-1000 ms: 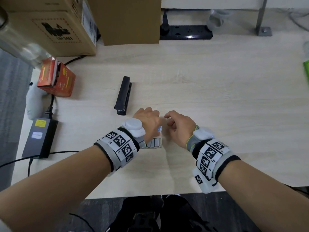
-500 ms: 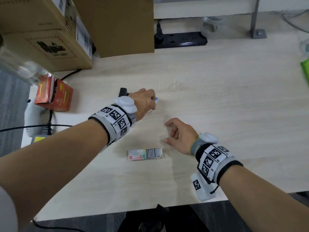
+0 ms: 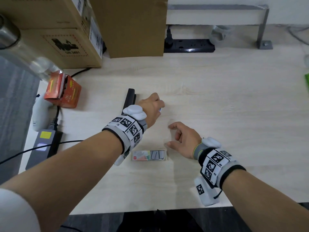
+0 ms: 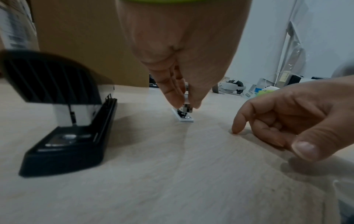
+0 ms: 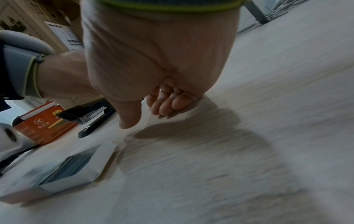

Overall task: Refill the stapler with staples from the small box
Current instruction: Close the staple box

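Grey wristbands (image 3: pixel 127 131) with black-and-white square markers and white camera pods circle both bare forearms, lime-edged.

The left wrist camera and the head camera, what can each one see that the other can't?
Only the left wrist view shows the left hand pinching a strip of staples, its end on the desk.

Only the head view shows the open small staple box, the orange box, the power strip and the cardboard boxes.

Both show the black stapler and the right hand, which holds nothing.
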Demonstrator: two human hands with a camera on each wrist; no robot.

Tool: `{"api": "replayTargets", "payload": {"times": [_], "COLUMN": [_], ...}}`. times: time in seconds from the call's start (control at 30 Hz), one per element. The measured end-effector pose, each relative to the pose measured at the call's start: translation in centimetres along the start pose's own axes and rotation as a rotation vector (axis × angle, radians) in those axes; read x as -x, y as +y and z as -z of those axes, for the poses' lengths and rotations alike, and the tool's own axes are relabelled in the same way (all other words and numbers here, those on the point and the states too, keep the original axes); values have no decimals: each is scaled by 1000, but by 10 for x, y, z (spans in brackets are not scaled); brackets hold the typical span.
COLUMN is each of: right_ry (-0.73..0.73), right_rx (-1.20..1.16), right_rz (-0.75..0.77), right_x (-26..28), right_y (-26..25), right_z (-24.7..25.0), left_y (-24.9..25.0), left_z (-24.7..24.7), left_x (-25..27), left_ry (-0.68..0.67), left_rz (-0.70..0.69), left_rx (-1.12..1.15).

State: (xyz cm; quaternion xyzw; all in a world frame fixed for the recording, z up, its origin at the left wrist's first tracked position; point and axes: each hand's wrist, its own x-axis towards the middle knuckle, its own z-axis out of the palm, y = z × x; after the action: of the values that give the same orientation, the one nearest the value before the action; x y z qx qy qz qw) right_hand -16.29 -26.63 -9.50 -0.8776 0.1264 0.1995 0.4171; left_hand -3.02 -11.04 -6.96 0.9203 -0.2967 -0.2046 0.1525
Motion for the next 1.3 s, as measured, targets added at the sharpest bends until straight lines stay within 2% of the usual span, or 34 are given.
{"api": "replayTargets", "payload": {"times": [0.2,0.33,0.43,0.6,0.7,0.8,0.87,0.97,1.03,1.13,1.3], "right_ry": [3,4,18,12,8,12,15,26,66,156,90], "right_rx": [16,20,8,-1,-6,-31,-40,-63,-106,-144,-172], "right_rz": [4,9,14,3,0,0,-2,-6,-5,7,4], "right_x": [1,2,2,3,4,4,6,7,9,15,31], "right_y": [-1,-3,-4,-3,-5,-6,-4,-4,-4,-1,1], "right_z": [1,2,2,2,3,3,2,2,4,4,-1], "left_y": [9,13,14,3,-1,-2,1,0,-3,-2,6], "left_z": [-1,0,3,1,-3,-12,-16,-19,-22,-30,-41], "left_x": [0,2,5,28,46,69,85,104,113,122,126], "left_ry": [-20,1,4,207,241,160,-14,-268,-338,-287,-96], "left_rz": [103,116,72,-54,-112,-115,-56,-24,-39,-9,49], "left_rx": [19,16,29,53,86,145,125,-56,-157,-161,18]}}
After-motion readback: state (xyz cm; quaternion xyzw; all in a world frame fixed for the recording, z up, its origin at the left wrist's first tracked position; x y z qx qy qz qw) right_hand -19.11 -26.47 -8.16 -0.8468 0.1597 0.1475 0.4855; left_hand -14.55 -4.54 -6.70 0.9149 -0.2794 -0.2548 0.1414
